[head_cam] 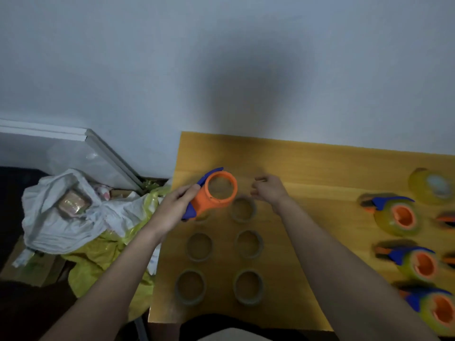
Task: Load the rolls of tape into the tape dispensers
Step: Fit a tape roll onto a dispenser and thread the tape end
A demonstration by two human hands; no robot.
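Observation:
My left hand (174,205) grips an orange tape dispenser (216,193) with blue trim, holding it above the table's left part with no roll on its hub. My right hand (267,188) hovers just right of it, fingers loosely curled and holding nothing. Below them several bare cardboard tape cores (248,243) stand in two columns on the table. At the right edge, three dispensers carrying yellowish tape rolls (400,216) lie in a column, and a loose roll of tape (433,185) sits behind them.
The yellow wooden table (307,163) stands against a pale wall. Left of the table, on the floor, lie a crumpled white cloth (73,217), yellow plastic bags (98,254) and a leaning white panel (108,153).

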